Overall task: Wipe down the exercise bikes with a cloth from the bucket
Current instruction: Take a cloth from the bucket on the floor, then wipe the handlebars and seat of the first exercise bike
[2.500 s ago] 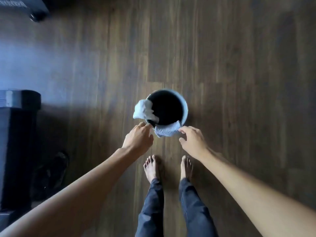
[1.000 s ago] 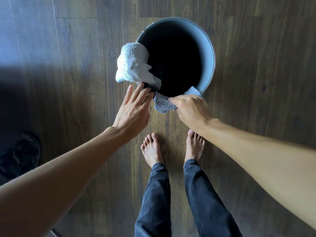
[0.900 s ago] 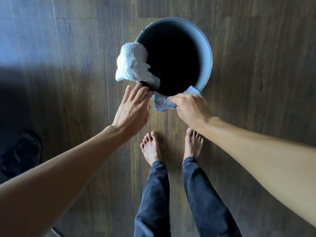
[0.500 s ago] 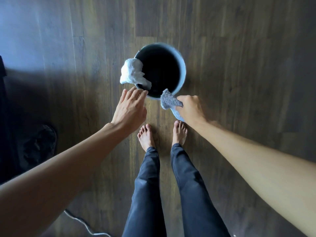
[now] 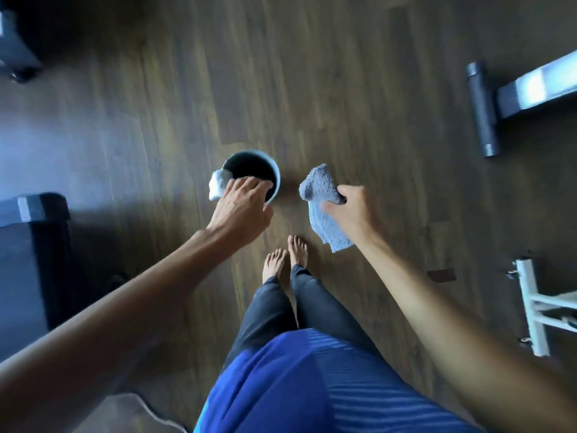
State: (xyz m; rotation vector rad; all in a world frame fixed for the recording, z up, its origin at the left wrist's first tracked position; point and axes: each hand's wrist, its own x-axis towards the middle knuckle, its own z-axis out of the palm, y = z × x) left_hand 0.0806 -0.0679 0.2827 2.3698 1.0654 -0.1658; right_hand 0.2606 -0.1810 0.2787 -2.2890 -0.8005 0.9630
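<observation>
Bucket (image 5: 249, 152) rim half hidden by left hand (image 5: 242, 210), fingers loose | right hand (image 5: 352, 210) pinches blue cloth (image 5: 318, 185)

The bucket (image 5: 277, 182) stood on the floor (image 5: 343, 89) just ahead of the person's 2 bare feet (image 5: 274, 260), with a draped cloth (image 5: 216, 185) over its left rim and the left hand (image 5: 243, 210) across its near edge, beside that cloth. Right of the bucket and apart from it, the right hand (image 5: 354, 210) gripped a 2nd cloth (image 5: 321, 210), which hung above the floor. A machine base (image 5: 34, 245) lay far left, while a crossbar (image 5: 482, 110) and, nearer, a frame foot (image 5: 530, 307) lay far right.
</observation>
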